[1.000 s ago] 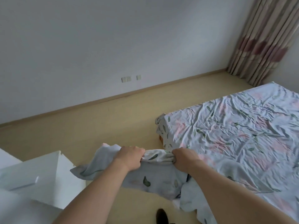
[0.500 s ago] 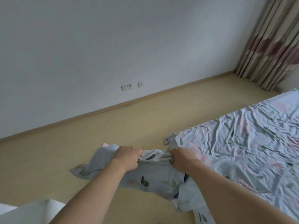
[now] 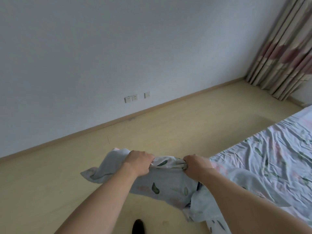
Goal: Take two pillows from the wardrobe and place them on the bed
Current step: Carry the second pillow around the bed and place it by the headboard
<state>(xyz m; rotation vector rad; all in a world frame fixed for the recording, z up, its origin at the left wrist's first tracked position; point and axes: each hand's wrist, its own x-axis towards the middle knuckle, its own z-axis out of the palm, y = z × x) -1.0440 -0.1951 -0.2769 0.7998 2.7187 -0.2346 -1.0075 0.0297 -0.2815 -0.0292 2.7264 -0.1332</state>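
- While the view is swinging to the left compared with a second ago, the white furniture that was showing below the left hand [image 3: 138, 162] is gone from the picture, and the bed [image 3: 273, 159] is sliding away to the right of the right hand [image 3: 196, 165]; only its near corner part is showing now.
- Both hands are keeping the same hold as before: each one is curled tightly around the bunched top edge of the pillow [image 3: 162, 184], the left hand on the left part and the right hand on the right part, with a short stretch of gathered leaf-print cloth between them.
- The pillow is hanging below and in front of the hands, over the floor [image 3: 168, 125], and its right part is just beside the edge of the bed, maybe already over it.
- I judge that the carrying is almost finished and the putting down is not done yet; the person is probably walking along the bed to choose the place.
- It is hard to tell if the hands are carrying one pillow or two, because the cloth under the right arm has the same print as the sheet and the borders are mixing.
- The fingertips are buried in the folds, the wardrobe is not in view, and a dark shape [image 3: 138, 227] at the bottom edge, perhaps a foot, is cut off.
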